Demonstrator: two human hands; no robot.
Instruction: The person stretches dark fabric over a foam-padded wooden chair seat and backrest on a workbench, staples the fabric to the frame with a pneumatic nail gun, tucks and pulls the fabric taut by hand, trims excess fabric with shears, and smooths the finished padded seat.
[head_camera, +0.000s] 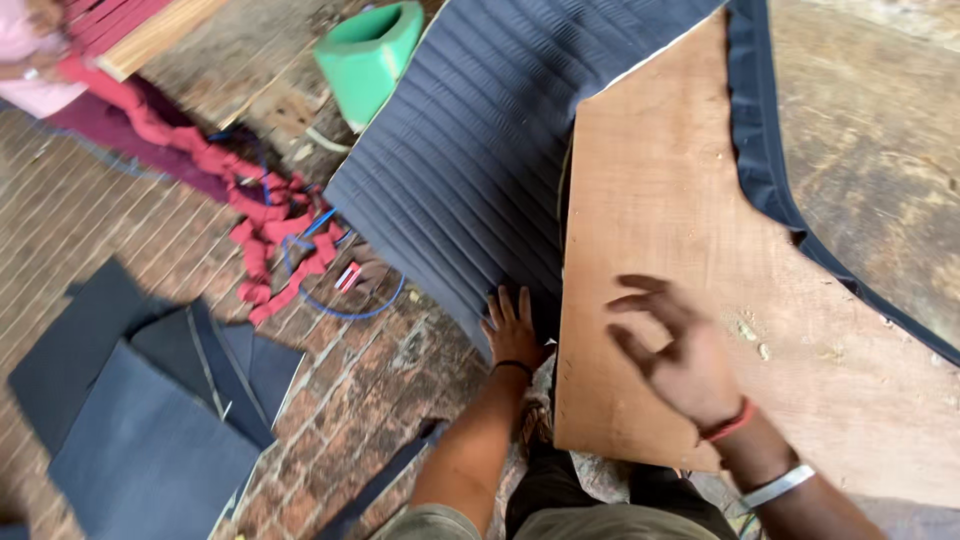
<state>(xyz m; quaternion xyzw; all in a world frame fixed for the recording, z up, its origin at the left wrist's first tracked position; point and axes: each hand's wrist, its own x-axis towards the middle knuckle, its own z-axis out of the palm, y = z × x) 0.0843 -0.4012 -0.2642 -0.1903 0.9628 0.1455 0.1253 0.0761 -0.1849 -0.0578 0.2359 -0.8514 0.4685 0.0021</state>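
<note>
A brick floor (330, 400) lies in daylight, strewn with dark fabric pieces (150, 420), red cloth scraps (270, 230) and a blue cord (340, 300). A green foam block (368, 55) stands beyond them.

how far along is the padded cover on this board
Done: dark ribbed padded fabric lies over the plywood board's far edge. In hand: left hand presses the fabric at the board's edge; right hand hovers open above the wood. Left: most of the board remains bare.

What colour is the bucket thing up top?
The plastic bucket-like container is green, seen in the head view.
</note>
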